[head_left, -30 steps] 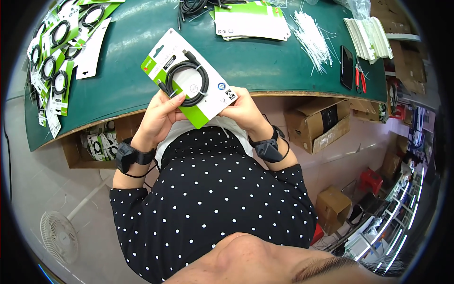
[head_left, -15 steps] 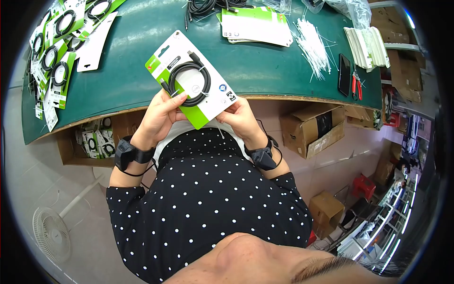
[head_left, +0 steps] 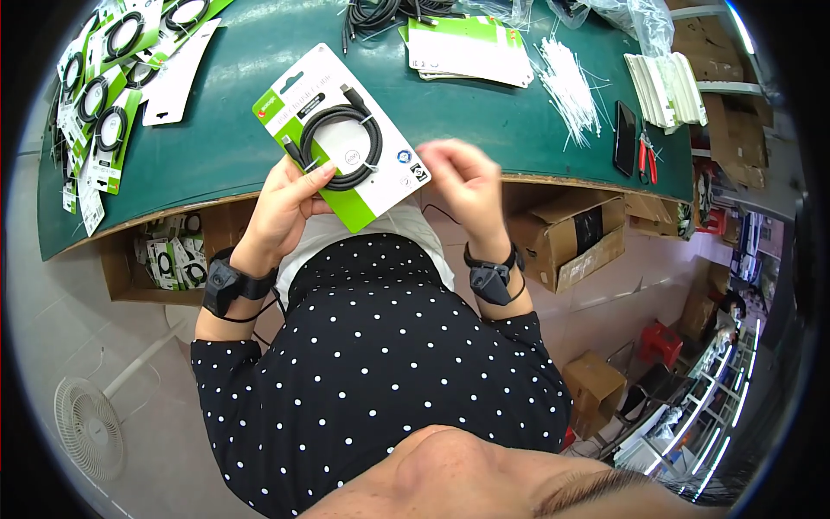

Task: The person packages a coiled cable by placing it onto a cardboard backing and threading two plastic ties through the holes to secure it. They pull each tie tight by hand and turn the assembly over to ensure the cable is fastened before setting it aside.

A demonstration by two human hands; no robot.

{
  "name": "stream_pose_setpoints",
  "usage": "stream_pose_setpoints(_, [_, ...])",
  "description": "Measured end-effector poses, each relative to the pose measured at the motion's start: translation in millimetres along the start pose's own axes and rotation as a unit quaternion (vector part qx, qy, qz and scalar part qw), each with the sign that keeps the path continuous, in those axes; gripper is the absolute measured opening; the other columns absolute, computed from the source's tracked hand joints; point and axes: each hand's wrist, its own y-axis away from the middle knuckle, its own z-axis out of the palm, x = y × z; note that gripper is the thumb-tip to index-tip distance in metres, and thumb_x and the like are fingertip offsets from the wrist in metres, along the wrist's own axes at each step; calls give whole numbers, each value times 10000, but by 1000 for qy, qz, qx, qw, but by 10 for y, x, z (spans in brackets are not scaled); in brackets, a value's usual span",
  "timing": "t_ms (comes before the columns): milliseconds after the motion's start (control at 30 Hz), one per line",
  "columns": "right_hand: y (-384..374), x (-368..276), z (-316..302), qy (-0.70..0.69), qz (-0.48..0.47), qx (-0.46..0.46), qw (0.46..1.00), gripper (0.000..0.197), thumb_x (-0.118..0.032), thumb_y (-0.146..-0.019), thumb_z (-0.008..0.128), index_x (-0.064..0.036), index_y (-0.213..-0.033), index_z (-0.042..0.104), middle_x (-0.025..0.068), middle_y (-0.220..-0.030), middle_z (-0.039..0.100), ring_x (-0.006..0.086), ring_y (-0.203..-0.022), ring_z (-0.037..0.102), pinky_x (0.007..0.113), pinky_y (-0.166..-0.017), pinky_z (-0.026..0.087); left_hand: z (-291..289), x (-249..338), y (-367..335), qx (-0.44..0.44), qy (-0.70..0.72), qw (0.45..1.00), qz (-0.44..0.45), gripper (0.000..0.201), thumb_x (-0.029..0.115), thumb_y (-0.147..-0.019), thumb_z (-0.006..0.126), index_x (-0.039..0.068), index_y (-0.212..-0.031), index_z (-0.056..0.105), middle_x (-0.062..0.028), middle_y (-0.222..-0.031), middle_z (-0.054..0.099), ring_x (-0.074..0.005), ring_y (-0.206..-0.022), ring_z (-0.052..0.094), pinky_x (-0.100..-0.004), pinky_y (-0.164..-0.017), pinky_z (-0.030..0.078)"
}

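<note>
My left hand (head_left: 292,197) is closed on the lower left edge of a white and green packaging card (head_left: 346,137), thumb on its front. A coiled black cable (head_left: 377,143) is fastened to the card with white ties, and one connector points up toward the top. The card is tilted, held over the table's near edge. To the right of the card is my right hand (head_left: 467,183), its fingers bent and smeared by motion. Whether anything is between those fingers cannot be made out. Each wrist wears a black strapped device.
Finished-looking cable cards (head_left: 108,95) are heaped at the green table's (head_left: 233,112) left. Toward the back are loose black cables (head_left: 380,13) and stacked cards (head_left: 471,56). White zip ties (head_left: 571,91), a phone (head_left: 626,138) and red-handled cutters (head_left: 647,160) lie right; cardboard boxes (head_left: 571,238) stand below.
My right hand has let go of the card's lower right corner and moved right. The card, still in my left hand, has shifted slightly up and left.
</note>
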Motion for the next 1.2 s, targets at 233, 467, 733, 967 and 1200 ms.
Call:
stream_pose_setpoints(233, [-225, -485, 181, 361, -331, -61, 870, 154, -84, -775, 755, -73, -921, 710, 63, -883, 591, 208, -800, 567, 319, -676, 467, 123, -16, 30, 10, -118, 991, 66, 425, 130, -957, 615, -21, -1310, 433, -121, -1209, 607, -186, -1061, 634, -340, -859, 556])
stream_pose_setpoints(467, [-271, -452, 327, 401, -303, -122, 856, 130, -124, -748, 754, -71, -829, 667, 75, -833, 542, 273, -799, 535, 364, -708, 453, 103, -59, 30, -8, -194, 968, 160, 419, 89, -960, 607, -32, -1314, 420, -126, -1251, 580, -172, -1136, 566, -332, -967, 468])
stream_pose_setpoints(733, [-244, -430, 428, 416, -280, -105, 859, 115, -118, -766, 734, -67, -801, 636, 76, -842, 538, 280, -810, 548, 370, -700, 463, 69, -22, 12, -12, -211, 963, 167, 407, 90, -963, 603, -34, -1305, 422, -124, -1240, 581, -168, -1124, 567, -331, -972, 464])
stream_pose_setpoints(967, [-268, -362, 448, 383, -326, -119, 856, 146, -76, -757, 731, -46, -838, 613, 99, -860, 546, 291, -833, 554, 374, -726, 473, 40, 33, -2, -13, -202, 963, 177, 390, 92, -959, 606, -35, -1286, 436, -113, -1199, 600, -157, -1068, 588, -313, -918, 491])
stream_pose_setpoints(1200, [-268, -351, 487, 289, -343, -102, 888, 134, 13, -803, 705, -8, -871, 593, 121, -941, 583, 221, -744, 596, 331, -653, 506, 37, 65, 2, -19, -207, 964, 164, 384, 91, -957, 607, -31, -1281, 442, -113, -1182, 607, -149, -1064, 590, -309, -905, 496])
